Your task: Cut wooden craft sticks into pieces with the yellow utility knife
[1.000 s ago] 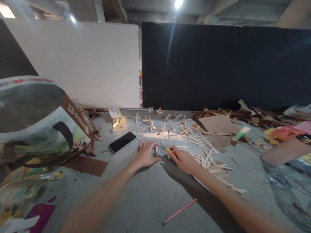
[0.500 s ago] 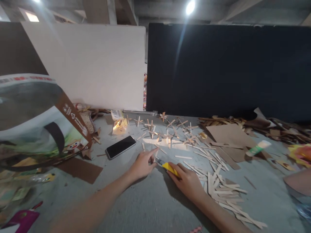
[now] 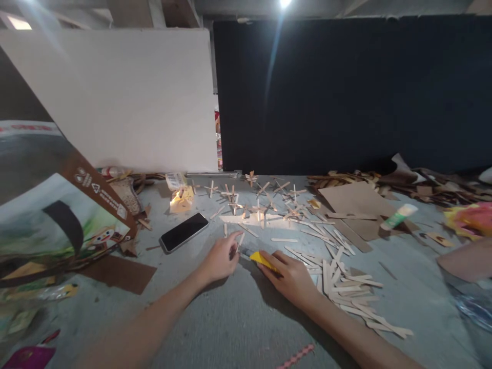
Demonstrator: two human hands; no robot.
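Observation:
In the middle of the grey table, my left hand (image 3: 221, 258) pinches a small wooden craft stick (image 3: 240, 241) that points up from its fingers. My right hand (image 3: 291, 277) is wrapped round a yellow utility knife (image 3: 263, 260). The knife's blade end reaches left to the stick by my left fingertips; whether it touches the wood I cannot tell. Beyond the hands lie several crossed-stick pieces (image 3: 263, 188). A heap of loose craft sticks (image 3: 348, 287) spreads to the right of my right hand.
A smartphone (image 3: 183, 233) lies left of my left hand. Cardboard sheets (image 3: 353, 205) and a glue stick (image 3: 400, 216) are at the right. A large printed bag (image 3: 92, 215) stands at the left. White (image 3: 115, 97) and black (image 3: 346, 97) panels rise behind.
The whole view has shifted slightly, so things appear further left and a little higher. Both hands keep their holds, with the knife still close to the stick.

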